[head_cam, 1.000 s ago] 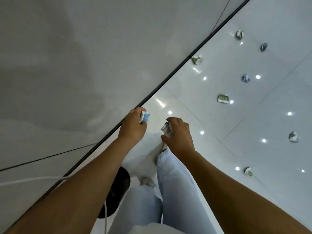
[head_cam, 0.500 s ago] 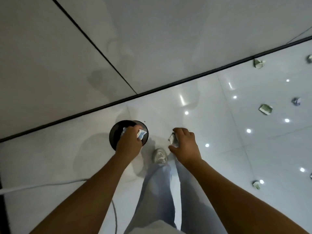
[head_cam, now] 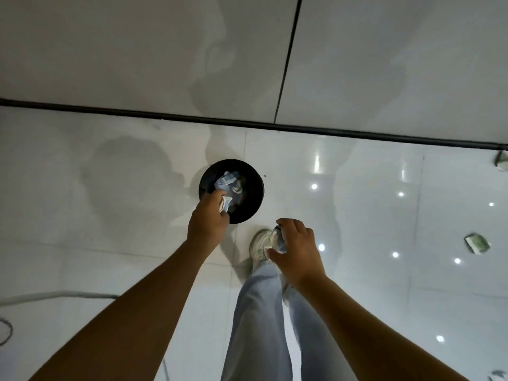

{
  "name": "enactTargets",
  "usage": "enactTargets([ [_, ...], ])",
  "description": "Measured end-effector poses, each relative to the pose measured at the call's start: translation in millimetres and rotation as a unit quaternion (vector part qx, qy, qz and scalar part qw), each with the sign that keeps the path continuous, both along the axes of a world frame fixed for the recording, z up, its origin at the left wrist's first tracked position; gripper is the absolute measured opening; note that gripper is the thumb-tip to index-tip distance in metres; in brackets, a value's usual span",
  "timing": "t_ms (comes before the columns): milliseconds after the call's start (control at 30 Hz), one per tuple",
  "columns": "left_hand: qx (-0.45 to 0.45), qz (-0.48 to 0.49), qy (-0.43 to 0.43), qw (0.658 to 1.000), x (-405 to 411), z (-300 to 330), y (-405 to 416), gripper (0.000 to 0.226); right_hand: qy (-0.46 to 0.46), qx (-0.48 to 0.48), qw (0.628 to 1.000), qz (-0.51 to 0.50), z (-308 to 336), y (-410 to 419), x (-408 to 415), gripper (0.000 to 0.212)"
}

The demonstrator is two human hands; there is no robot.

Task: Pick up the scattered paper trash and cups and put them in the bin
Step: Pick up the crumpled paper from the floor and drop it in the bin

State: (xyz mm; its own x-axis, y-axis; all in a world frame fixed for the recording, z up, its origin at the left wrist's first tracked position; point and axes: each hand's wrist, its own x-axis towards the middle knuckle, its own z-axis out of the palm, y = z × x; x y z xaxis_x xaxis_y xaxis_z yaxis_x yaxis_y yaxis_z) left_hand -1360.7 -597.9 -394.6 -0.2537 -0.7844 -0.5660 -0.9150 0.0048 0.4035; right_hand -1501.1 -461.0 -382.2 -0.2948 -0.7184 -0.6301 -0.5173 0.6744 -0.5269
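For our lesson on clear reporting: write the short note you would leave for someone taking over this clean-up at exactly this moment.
Left hand: shut on a crumpled paper, held over the near rim of the black bin.
Right hand: shut on another paper wad, held above the shoe, short of the bin.
Done: some crumpled paper already lies in the bin.
Left: drop both held pieces in, then collect the flattened green-and-white piece and the scrap by the wall, both on the floor to the right.
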Motion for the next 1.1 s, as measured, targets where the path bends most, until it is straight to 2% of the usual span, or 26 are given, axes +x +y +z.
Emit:
enactTargets([
  [133,0.066,0.01,-0.014,0.998,-10,-49,-18,0.054,0.009,-0.005,1.0,0.027,-26,-13,-4,0.062],
  [233,0.093,0.036,-0.053,0.994,-7,-69,-18,0.051,0.009,-0.004,0.999,0.042,-41,-30,-3,0.064],
  [400,0.058,0.101,-0.017,0.993,21,-62,2,0.036,0.01,-0.026,0.997,0.069,-59,-78,17,0.066],
  [500,0.04,0.138,-0.018,0.989,42,-51,7,0.031,-0.007,0.021,0.994,0.105,-71,-102,29,0.078],
  [600,0.036,0.13,-0.016,0.991,51,-41,5,0.03,-0.011,0.058,0.992,0.113,-73,-110,31,0.082],
  [833,0.052,0.029,0.02,0.998,-1,-10,1,0.029,0.009,0.013,1.0,0.02,-36,-66,-10,0.057],
  [967,0.085,-0.043,0.034,0.995,-61,6,10,0.027,0.018,0.04,0.994,-0.096,-17,-16,-53,0.053],
  [1100,0.091,-0.147,0.022,0.985,-128,13,34,0.028,0.027,0.038,0.971,-0.234,-2,41,-97,0.049],
])
